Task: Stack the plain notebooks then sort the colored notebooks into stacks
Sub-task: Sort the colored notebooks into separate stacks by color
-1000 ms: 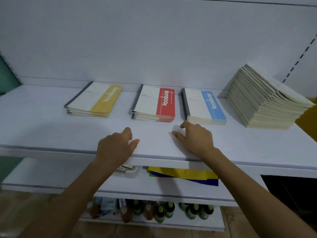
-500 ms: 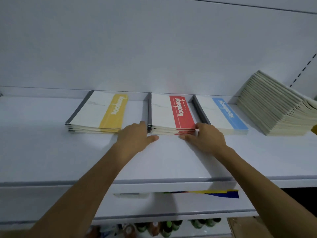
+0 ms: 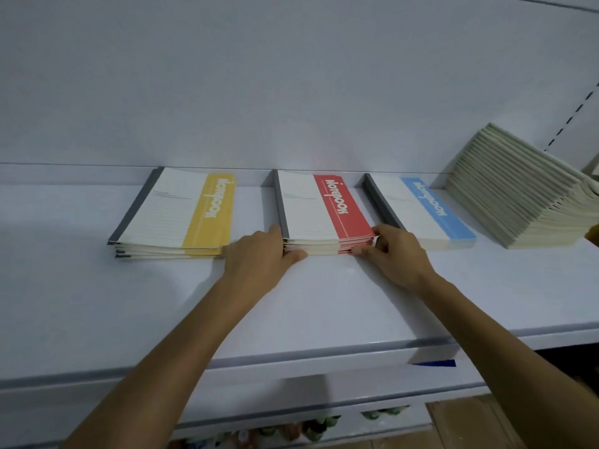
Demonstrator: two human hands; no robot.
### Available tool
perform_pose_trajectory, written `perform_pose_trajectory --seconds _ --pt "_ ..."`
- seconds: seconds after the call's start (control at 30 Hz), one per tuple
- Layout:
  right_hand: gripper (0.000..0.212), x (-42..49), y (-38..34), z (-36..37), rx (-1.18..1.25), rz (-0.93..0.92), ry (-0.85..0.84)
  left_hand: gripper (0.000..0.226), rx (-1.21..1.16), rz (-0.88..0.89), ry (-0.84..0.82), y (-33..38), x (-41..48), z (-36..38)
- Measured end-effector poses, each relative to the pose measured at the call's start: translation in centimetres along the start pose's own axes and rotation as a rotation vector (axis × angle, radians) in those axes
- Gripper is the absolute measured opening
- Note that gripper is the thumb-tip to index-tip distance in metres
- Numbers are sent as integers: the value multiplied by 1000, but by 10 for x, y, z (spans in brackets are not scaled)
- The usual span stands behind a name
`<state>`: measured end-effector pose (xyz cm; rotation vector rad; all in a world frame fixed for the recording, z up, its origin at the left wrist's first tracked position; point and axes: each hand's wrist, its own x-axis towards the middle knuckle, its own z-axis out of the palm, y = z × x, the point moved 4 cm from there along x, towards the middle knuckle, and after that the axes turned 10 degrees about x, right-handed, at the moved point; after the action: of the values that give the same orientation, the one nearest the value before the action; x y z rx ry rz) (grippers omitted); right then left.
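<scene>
Two hands are bracketing the red notebook stack [image 3: 324, 218], which is lying in the middle of the white shelf [image 3: 97, 303]. The left hand [image 3: 259, 259] is gripping its near-left corner, fingers curling along the grey spine side and thumb lying across the front edge. The right hand [image 3: 397, 256] is pinching the near-right corner with bent fingers. The yellow notebook stack [image 3: 175, 215] is sitting just to the left, the blue notebook stack [image 3: 421, 212] just to the right, and the plain notebooks [image 3: 518, 192] are leaning in a slanted pile farther right.
</scene>
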<state>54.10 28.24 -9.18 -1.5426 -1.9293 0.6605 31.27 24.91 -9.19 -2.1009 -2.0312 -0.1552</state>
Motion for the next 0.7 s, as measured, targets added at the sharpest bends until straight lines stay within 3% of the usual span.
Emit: perform_pose_trajectory --seconds 0.1,0.3,0.53,0.7 --pt "38 8 -1 -3 -58 2 -123 50 75 27 -22 1 6 0" --pt "38 10 2 -1 -107 -10 -96 59 104 28 93 4 3 -2" --pt "38 7 4 -2 -92 -1 -118 61 121 27 63 4 0 -2" --pt "35 0 3 -5 -118 -17 26 53 178 19 29 8 5 -4"
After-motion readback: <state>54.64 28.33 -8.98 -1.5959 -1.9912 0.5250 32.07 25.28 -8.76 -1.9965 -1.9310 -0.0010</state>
